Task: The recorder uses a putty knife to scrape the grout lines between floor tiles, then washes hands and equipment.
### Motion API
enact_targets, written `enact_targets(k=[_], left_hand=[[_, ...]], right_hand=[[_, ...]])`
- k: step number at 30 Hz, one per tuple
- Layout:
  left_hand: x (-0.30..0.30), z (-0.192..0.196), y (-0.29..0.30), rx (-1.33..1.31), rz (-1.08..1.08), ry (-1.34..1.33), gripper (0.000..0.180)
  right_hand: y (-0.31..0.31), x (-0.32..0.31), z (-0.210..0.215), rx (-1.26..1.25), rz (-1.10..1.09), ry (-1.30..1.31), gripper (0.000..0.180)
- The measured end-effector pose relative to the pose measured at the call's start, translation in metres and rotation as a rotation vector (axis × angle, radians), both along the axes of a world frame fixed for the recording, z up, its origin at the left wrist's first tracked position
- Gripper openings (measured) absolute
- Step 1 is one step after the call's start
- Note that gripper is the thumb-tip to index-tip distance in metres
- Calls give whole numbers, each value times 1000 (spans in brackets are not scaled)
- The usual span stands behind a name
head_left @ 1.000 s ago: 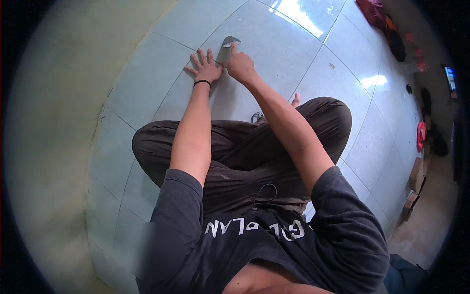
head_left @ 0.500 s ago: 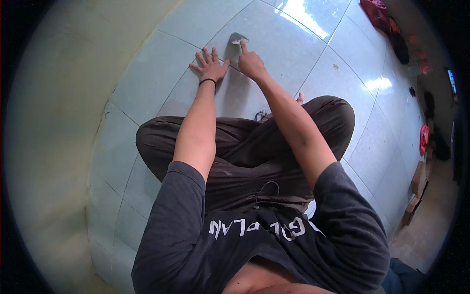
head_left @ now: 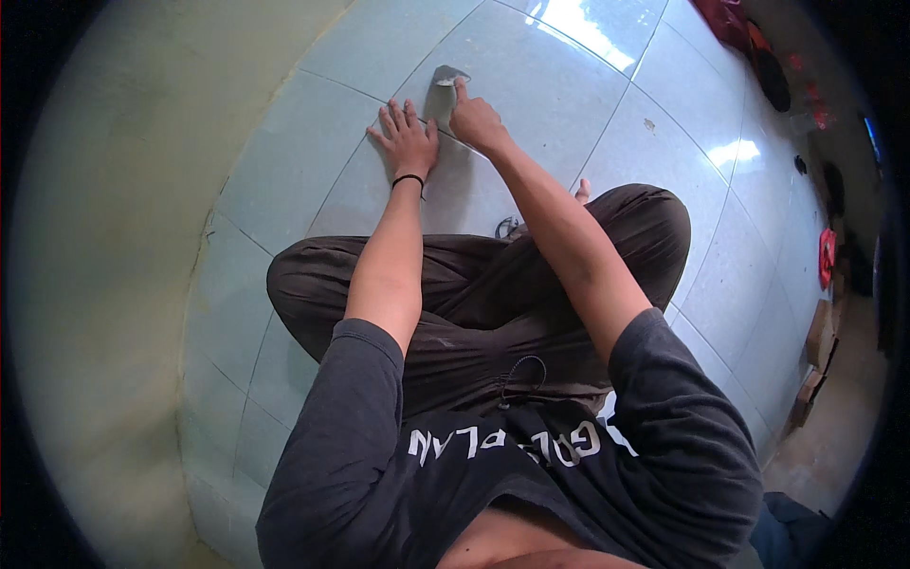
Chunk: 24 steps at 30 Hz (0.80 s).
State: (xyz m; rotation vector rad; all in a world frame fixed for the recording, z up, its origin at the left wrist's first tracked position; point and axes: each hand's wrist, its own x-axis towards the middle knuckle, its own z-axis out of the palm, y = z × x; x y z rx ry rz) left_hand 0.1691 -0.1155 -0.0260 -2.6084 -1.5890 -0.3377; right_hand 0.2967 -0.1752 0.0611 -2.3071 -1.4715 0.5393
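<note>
Perhaps a scraper (head_left: 449, 73), plus shirt lettering (head_left: 494, 438).

Shone glossy and smooth on the pale blue, square floor tiles (head_left: 531, 104). Looked like metal on the grey, wedge-shaped blade (head_left: 450, 72). Appeared as matt, creased cloth on the baggy dark-brown trousers (head_left: 322, 284) and black short-sleeved shirt (head_left: 332, 446).
</note>
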Motion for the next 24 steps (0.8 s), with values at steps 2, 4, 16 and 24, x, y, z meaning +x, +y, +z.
enact_targets(k=[2,4,16,24], left_hand=[[2,0,-2,27,3,-47,64],[2,-1,-4,29,1,-52,63],[-2,-2,0,55,-4,-55,64],[2,-3,-1,79,-45,-93,63]], right_hand=[[-7,10,-8,-2,-6,5,68],[-9,8,-7,2,-4,10,68],[-4,-7,23,-27,-25,31,67],[-4,5,21,-136,-26,12,65]])
